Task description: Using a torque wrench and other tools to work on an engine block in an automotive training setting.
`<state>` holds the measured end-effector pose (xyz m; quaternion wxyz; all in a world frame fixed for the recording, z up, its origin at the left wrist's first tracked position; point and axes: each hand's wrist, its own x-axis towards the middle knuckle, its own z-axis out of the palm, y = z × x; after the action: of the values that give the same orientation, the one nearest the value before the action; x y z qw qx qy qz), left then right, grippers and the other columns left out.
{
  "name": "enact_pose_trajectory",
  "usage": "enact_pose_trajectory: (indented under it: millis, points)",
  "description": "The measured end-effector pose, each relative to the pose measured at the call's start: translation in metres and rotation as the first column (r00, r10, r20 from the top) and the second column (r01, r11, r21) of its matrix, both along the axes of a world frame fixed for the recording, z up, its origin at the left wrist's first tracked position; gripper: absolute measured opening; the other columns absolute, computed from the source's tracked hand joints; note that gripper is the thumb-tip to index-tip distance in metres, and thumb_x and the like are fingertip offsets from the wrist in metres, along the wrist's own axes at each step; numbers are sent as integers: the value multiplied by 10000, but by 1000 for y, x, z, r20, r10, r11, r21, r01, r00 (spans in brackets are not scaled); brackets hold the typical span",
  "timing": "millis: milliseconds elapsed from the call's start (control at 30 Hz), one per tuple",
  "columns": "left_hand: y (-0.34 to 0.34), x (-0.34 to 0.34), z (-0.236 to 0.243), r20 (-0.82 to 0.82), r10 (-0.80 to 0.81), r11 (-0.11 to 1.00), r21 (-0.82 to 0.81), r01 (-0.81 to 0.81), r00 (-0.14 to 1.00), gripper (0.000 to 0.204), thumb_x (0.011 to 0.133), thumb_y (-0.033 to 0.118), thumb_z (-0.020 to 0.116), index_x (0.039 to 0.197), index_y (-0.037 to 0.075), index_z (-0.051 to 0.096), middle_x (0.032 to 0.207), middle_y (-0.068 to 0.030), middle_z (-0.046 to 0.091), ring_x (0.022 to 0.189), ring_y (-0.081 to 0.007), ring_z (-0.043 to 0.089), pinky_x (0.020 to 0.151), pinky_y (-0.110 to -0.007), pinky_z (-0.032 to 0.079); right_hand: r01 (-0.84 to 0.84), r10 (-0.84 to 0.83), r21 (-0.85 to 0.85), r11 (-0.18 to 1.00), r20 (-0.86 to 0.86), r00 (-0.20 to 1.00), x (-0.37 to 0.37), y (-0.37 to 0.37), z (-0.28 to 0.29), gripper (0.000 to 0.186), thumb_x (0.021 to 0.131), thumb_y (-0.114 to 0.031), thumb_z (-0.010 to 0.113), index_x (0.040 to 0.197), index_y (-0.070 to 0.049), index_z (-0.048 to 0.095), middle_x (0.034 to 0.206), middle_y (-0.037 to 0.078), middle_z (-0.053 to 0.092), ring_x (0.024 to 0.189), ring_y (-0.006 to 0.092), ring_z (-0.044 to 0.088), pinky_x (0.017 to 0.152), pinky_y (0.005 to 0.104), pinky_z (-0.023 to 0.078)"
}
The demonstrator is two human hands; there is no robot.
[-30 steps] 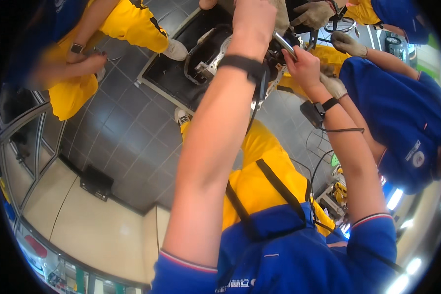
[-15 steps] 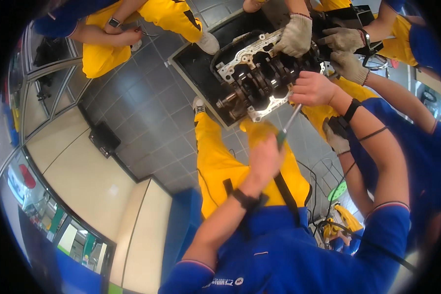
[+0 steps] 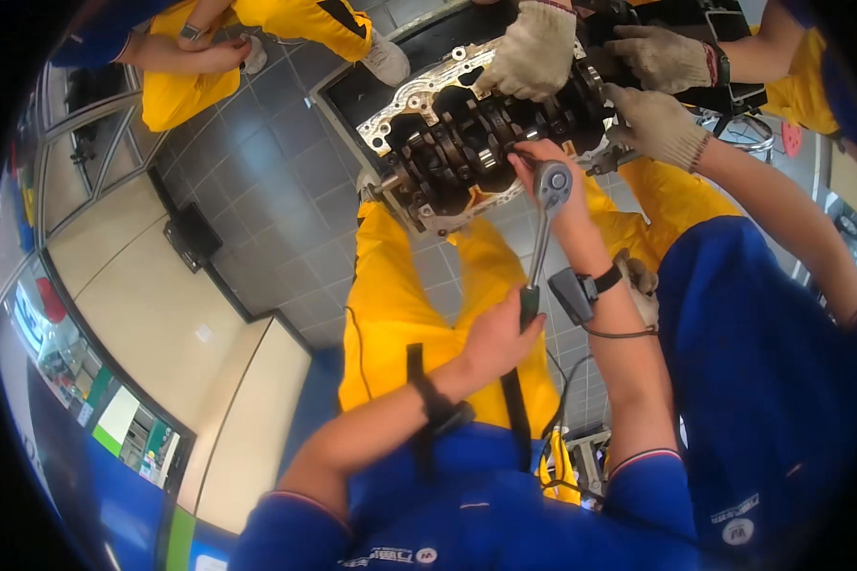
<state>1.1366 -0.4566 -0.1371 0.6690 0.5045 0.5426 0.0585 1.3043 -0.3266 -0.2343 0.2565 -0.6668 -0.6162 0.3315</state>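
Observation:
My left hand point(image 3: 493, 343) is closed around the dark green handle of a ratchet wrench point(image 3: 541, 246), held in front of my body. The wrench's round silver head points up and overlaps my right hand point(image 3: 564, 217) in the picture. My right hand reaches to the near edge of an engine block point(image 3: 438, 95), its fingers curled close to the crankshaft point(image 3: 467, 143); what they grip is hidden. A co-worker's gloved hand point(image 3: 533, 52) rests on the far side of the block. Another gloved hand point(image 3: 662, 124) touches its right end.
The block lies on a black-topped stand point(image 3: 338, 124) with a pale rim. Co-workers in yellow trousers stand close on the right and far side. Another gloved hand point(image 3: 662, 59) is beyond the block's right end. Cream cabinets point(image 3: 152, 276) line the left, beside grey floor tiles point(image 3: 267, 190).
My left hand has drawn the ratchet wrench down and back toward me, its head now showing. My right hand has shifted left along the block. The whole view has moved slightly.

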Motion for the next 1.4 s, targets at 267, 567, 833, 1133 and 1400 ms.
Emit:
enact_pose_trajectory:
  millis: [267,567,833,1133,1400]
  points:
    - [33,-29,27,-5,-88,996,-21,88,996,426,912,265,675,1184,-21,516,750,-213,648,714,-441,664,622,-498,517,433,-441,-86,897,-239,865,-30,-19,7,144,950,9,688,1093,21,695,918,29,702,806,85,656,704,236,511]
    - [35,-45,-1,111,-140,990,23,139,984,430,905,250,658,1183,-17,468,691,-223,642,661,-444,665,597,-518,534,242,-241,-29,970,10,970,-21,-16,-25,168,993,-87,685,1125,3,632,874,56,670,713,94,613,657,255,507]
    - [58,-75,20,211,-184,963,235,133,960,402,878,232,671,1168,12,500,744,-219,665,661,-424,675,598,-530,539,333,-336,-40,942,-94,937,-58,33,57,184,1016,-99,652,1179,-13,640,975,75,699,817,117,674,746,238,542]
    - [108,-122,-30,61,-87,973,220,72,994,315,911,221,652,1149,53,531,741,-199,672,698,-417,686,624,-513,551,343,-339,12,939,-117,933,-69,61,-23,157,999,-100,675,1110,8,649,895,70,687,725,112,643,647,253,517]
    - [113,-134,-22,-33,-273,937,217,273,962,330,920,257,647,1165,60,546,770,-198,694,730,-413,694,649,-515,556,471,-471,-27,882,-83,878,-76,42,-25,163,1002,-141,676,1058,10,656,822,69,670,689,86,627,599,240,491]
